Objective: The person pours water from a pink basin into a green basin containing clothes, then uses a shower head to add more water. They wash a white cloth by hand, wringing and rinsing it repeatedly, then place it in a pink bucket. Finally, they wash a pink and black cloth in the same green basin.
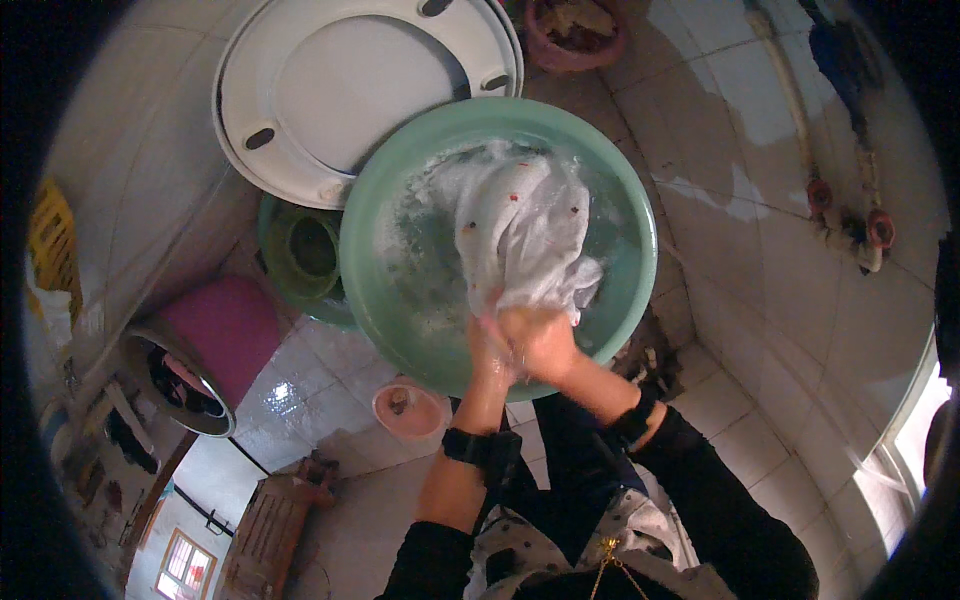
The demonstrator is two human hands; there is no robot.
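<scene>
A wide green basin (pixel 362 310) holds sudsy, cloudy water (pixel 415 235). Bunched up in it is a wet white cloth (pixel 525 235) with small red and dark motifs; whether it is a garment or a towel does not show. At the cloth's near end, my left hand (pixel 490 348) and my right hand (pixel 540 340) are close together, both closed on the fabric. Some blur and the folds hide several fingertips. Each wrist wears a black band, below dark sleeves.
A large white plastic lid-like tray (pixel 240 150) leans behind the basin. Green tubs (pixel 275 250) stand at its left, and a small pink bowl (pixel 410 408) sits on the tiled floor. Beyond are a magenta container (pixel 225 330), a reddish pot (pixel 570 50) and wall pipes with red valves (pixel 820 195).
</scene>
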